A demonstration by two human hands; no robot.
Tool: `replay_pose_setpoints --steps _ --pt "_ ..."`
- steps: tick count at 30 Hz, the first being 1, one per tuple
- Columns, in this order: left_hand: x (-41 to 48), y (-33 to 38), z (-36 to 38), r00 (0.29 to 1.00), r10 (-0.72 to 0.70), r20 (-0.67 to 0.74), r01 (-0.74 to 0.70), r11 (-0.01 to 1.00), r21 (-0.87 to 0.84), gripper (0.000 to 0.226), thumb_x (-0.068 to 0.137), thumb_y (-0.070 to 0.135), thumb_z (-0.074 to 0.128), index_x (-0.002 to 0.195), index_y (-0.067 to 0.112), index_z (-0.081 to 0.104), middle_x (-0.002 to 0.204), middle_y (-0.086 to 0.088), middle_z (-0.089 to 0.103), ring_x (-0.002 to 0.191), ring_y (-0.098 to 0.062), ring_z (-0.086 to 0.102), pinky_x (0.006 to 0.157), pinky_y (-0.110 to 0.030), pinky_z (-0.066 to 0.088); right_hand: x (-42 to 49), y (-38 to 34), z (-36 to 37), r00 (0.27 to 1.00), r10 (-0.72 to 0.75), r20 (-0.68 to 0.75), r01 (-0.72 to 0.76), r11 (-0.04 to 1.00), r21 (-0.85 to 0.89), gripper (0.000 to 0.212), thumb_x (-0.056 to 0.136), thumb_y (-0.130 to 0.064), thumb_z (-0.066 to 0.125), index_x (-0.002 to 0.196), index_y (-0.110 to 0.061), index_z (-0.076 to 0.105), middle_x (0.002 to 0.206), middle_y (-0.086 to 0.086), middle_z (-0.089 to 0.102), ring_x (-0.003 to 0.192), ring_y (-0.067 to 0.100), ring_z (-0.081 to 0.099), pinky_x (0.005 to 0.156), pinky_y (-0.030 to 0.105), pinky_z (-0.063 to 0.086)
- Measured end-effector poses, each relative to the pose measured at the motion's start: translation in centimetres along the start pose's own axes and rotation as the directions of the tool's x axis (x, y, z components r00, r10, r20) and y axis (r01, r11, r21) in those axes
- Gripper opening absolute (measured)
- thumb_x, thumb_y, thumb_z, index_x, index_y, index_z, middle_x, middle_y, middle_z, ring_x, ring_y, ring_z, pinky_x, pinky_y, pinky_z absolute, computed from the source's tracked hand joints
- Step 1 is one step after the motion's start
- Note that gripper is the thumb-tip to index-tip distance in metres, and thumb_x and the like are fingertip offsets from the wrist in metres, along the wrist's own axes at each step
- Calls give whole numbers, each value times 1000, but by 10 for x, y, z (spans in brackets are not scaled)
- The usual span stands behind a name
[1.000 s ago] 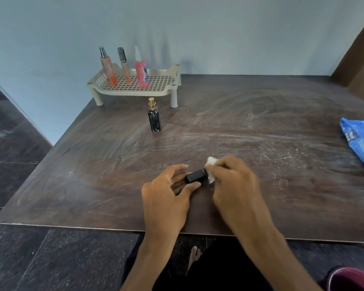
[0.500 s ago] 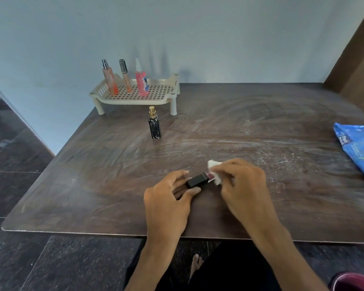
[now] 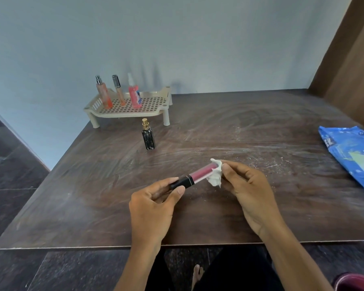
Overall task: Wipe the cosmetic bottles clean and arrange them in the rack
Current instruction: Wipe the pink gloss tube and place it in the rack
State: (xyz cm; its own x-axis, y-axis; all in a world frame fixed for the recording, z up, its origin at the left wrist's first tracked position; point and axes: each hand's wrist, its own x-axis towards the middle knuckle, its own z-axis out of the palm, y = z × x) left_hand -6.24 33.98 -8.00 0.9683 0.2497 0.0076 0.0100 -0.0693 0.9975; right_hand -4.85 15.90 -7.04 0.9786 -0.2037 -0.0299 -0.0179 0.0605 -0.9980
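Near the front edge of the worktop (image 3: 219,217), the left hand (image 3: 153,208) pinches the black cap of a pink lip gloss tube (image 3: 194,175), held above the surface. The right hand (image 3: 246,190) pinches a white tissue (image 3: 215,175) around the tube's far end. At the back left corner stands the rack (image 3: 132,108) with three bottles; a black perfume bottle (image 3: 148,136) stands just before it.

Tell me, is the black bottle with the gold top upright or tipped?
Upright: the black bottle stands on its base on the table, gold top up.
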Motion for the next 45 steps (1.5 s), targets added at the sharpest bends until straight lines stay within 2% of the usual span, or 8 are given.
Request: replay_pose_setpoints --steps 5,17,20,24,30,34,38,45 --pt "0 -3 -1 1000 11 16 -11 1000 10 25 76 7 83 96 21 80 83 7 79 81 -7 76 72 -13 56 -5 -1 4 995 -95 2 95 990 -107 22 92 -22 66 112 -24 74 93 -15 76 88 -5 69 74 7 48" --pt "0 -3 -9 995 91 41 -77 958 -275 30 70 7 79 99 14 77 94 -3 80 91 -9 75 78 -15 56 -19 -7 11 962 -182 -204 188 982 7 20 76 -11 81 95 -15 77 75 -7 77 71 6 74 64 8 52" --pt "4 3 -7 994 60 87 -7 861 -508 36 69 17 76 105 13 75 102 -5 78 106 -13 71 94 -23 55 -29 -5 15 974 -127 -189 139 989 50 18 74 -12 82 92 -13 78 75 -3 77 69 8 74 62 10 52" --pt "12 10 1 981 20 191 147 562 -814 29 90 13 58 118 12 64 105 -2 70 108 -16 68 100 -38 54 -44 0 25 992 -109 -58 111 993 34 13 75 -14 81 88 -15 78 75 2 77 71 16 75 65 16 54" --pt "26 16 9 982 -30 189 187 348 -919 42 95 12 48 137 6 49 109 -9 64 94 -18 69 99 -37 54 -59 -7 34 973 -229 -7 229 973 -26 15 82 -15 76 94 -23 78 81 -7 77 76 9 74 68 14 54" --pt "20 21 16 972 -47 230 232 346 -909 42 99 17 44 140 10 50 106 -6 68 97 -19 69 92 -39 58 -62 -3 44 910 -415 -7 402 886 -233 21 86 -11 72 100 -26 77 94 -17 75 89 3 72 77 17 55" --pt "10 23 26 971 -81 224 234 490 -840 34 104 22 40 131 16 60 102 -4 73 100 -18 72 83 -37 61 -62 7 52 843 -536 38 497 751 -435 24 87 -9 71 105 -25 77 101 -20 71 94 -1 68 80 16 54" --pt "-15 20 35 923 -119 365 360 598 -716 37 98 25 48 132 21 62 125 -6 71 115 -18 68 93 -29 57 -33 -23 70 785 -620 2 525 662 -535 19 92 -8 67 104 -18 77 95 -11 70 88 -2 65 80 9 49"
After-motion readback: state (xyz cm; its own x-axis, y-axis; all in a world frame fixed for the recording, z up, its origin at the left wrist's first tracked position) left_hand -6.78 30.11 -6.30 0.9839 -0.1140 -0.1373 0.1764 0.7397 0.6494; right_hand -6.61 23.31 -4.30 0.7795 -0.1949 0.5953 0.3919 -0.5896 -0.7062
